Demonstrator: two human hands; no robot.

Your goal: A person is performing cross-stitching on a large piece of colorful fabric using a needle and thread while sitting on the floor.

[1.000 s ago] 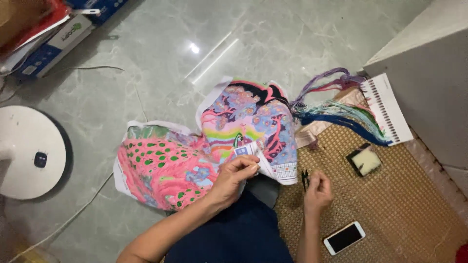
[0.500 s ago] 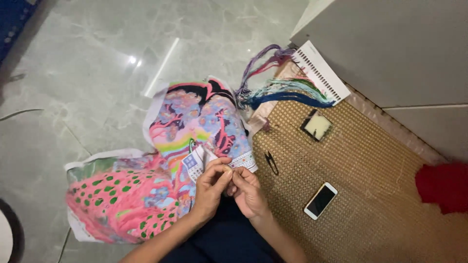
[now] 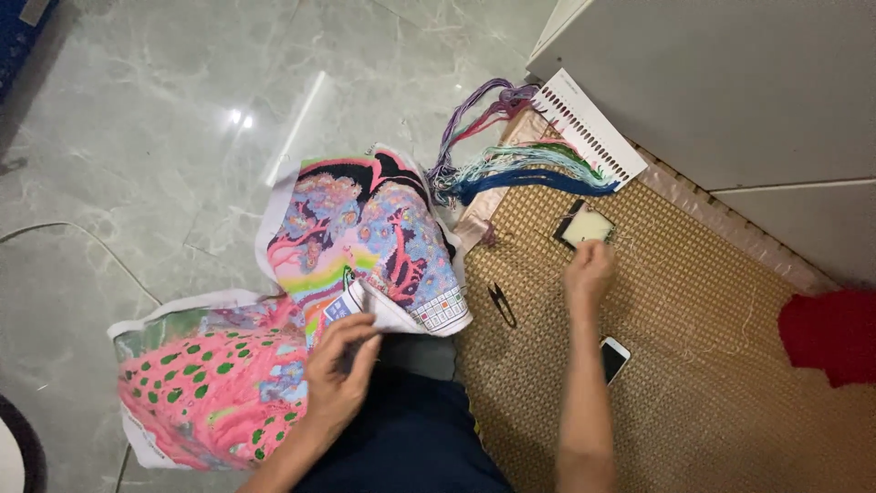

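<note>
Left hand (image 3: 339, 370) pinches colourful stitched cloth (image 3: 365, 242); right hand (image 3: 589, 271) seemingly touches woven mat (image 3: 693, 365).

Floor (image 3: 164, 119): pale marble tile, carrying the embroidered cloth (image 3: 365, 237) and a woven mat (image 3: 693, 365).
Mat: carries scissors (image 3: 501, 304), phone (image 3: 613, 359), thread bundle (image 3: 520, 169).

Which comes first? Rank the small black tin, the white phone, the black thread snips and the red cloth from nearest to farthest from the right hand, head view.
From the right hand:
1. Small black tin, just above the fingertips on the woven mat.
2. Black thread snips, to its left, and white phone, below beside the forearm: too close to call.
3. Red cloth, far right edge.
</note>
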